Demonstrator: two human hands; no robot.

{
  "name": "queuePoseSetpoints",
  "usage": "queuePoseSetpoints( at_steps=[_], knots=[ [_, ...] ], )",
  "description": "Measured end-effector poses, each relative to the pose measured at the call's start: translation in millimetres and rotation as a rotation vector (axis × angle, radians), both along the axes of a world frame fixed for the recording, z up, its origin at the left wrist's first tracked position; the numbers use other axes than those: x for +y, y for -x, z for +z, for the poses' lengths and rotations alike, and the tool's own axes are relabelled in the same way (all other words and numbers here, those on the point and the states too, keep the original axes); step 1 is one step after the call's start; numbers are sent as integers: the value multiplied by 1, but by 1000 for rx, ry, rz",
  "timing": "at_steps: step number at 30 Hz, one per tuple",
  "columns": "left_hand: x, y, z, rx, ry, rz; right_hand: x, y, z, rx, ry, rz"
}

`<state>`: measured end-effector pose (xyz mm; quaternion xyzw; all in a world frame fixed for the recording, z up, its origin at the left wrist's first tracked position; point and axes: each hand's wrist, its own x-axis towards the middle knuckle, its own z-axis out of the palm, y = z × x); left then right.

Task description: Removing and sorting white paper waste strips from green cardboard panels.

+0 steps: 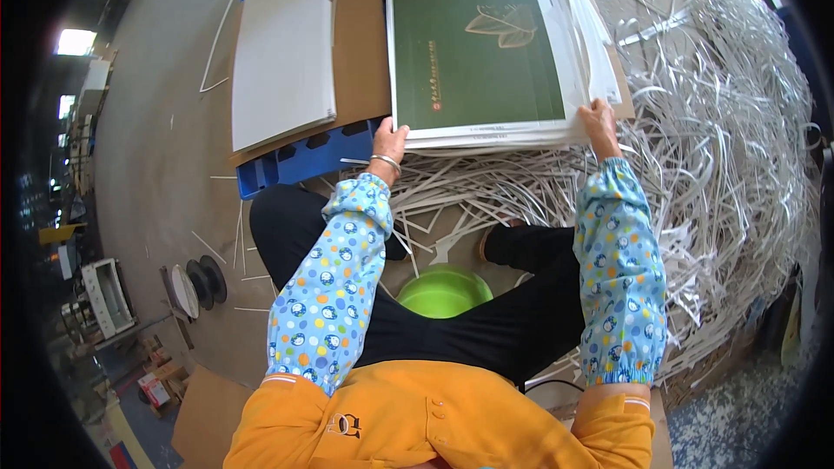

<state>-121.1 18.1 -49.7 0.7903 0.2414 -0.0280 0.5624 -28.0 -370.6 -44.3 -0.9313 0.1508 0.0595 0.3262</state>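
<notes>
In front of me lies a stack of large printed sheets (495,61), dark green with a pale leaf drawing and white margins. At its near left corner my left hand (391,143) grips the edge, thumb on top and the other fingers mostly hidden. My right hand (598,126) is closed on the near right corner, where white paper edges fan out and curl. How many sheets each hand holds cannot be made out. Left of the green stack is a pile of white sheets (282,56) on brown cardboard (360,52), on top of a blue plastic pallet (300,156).
A large heap of white paper strips (712,174) covers the floor on the right and runs below the stack. Between my legs sits a lime green basin (445,293). Black spools (207,280) stand at the left, with loose strips nearby.
</notes>
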Motion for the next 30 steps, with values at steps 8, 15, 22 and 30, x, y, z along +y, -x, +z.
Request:
queuePoseSetpoints(
  at_steps=[8,15,22,30],
  knots=[
    [3,2,-2,-4,-104,-24,8,5,15,2,-33,-104],
    [-9,6,29,9,38,-60,18,19,72,141,-678,-35],
    [-75,12,116,-658,-994,-447,71,24,168,-54,-1026,-194],
    [-60,-23,146,-818,-957,-406,121,58,179,62,-1373,1]
  ],
)
